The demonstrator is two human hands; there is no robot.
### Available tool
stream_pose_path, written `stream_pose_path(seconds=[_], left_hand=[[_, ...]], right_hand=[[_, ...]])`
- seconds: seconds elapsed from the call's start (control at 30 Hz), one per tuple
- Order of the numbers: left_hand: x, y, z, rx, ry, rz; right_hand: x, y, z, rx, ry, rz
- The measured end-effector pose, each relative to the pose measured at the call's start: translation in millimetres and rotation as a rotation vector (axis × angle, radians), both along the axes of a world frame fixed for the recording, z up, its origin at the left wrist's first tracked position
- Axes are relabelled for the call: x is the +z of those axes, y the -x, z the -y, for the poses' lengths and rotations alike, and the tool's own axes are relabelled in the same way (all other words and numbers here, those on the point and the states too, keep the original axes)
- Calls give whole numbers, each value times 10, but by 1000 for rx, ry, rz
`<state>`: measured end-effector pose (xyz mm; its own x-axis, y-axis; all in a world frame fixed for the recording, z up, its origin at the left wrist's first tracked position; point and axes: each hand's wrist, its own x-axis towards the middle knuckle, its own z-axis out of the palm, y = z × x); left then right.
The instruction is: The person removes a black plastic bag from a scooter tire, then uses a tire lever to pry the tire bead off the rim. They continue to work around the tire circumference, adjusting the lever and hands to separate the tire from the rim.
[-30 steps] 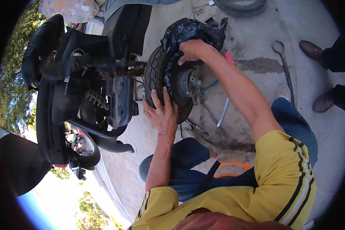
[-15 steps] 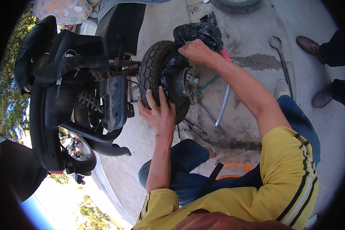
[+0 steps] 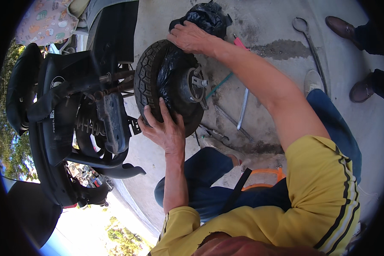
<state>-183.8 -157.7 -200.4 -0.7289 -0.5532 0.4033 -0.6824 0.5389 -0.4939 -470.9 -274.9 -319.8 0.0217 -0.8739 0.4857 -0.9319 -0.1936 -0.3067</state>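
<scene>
A black treaded tire [image 3: 144, 79] stands around a wheel with a grey metal hub [image 3: 193, 84], beside a motorbike. Black plastic sheeting [image 3: 171, 70] lies along the inside of the tire, between its edge and the hub. My left hand [image 3: 164, 130] grips the tire's near part, fingers over the sidewall and thumb side against the tread. At the far end of the tire my right hand [image 3: 192, 37] is closed on the black plastic, its fingertips partly hidden. Beyond that hand the rest of the plastic bunches up into a crumpled black bag [image 3: 207, 18].
The black motorbike [image 3: 57, 115] fills the left side. On the concrete right of the wheel lie metal bars [image 3: 243, 109], a pink-handled tool [image 3: 239, 42] and a long ring-ended bar [image 3: 315, 55]. Another person's brown shoes [image 3: 359, 91] stand at the right. An orange frame [image 3: 262, 173] is near my legs.
My right hand has moved away from me, toward the tire's far end. The plastic now lies flatter along the tire's inside. My left hand stays on the tire; the whole view has shifted.
</scene>
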Motion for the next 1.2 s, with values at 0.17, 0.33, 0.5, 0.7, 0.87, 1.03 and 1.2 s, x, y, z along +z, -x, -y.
stream_pose_path(seconds=[0.17, 0.33, 0.5, 0.7, 0.87, 1.03, 1.2], left_hand=[[35, -31, -37, 70, -34, 31], [68, 44, -22, 51, -137, -30], [-71, -62, -55, 29, -119, -90], [-271, -244, -232, 42, -37, -120], [88, -73, -467, 147, -271, -179], [391, 343, 106, 78, -227, 45], [310, 286, 337, -15, -150, 32]], right_hand=[[291, -172, -310, 34, 128, 22], [167, -335, -493, 329, 478, 98], [274, -476, -247, 418, 487, 329], [533, -668, -425, 240, 95, 722], [702, -727, -495, 115, -228, 939], [901, -644, -402, 79, -249, 802], [637, -510, -340, 65, 97, 601]])
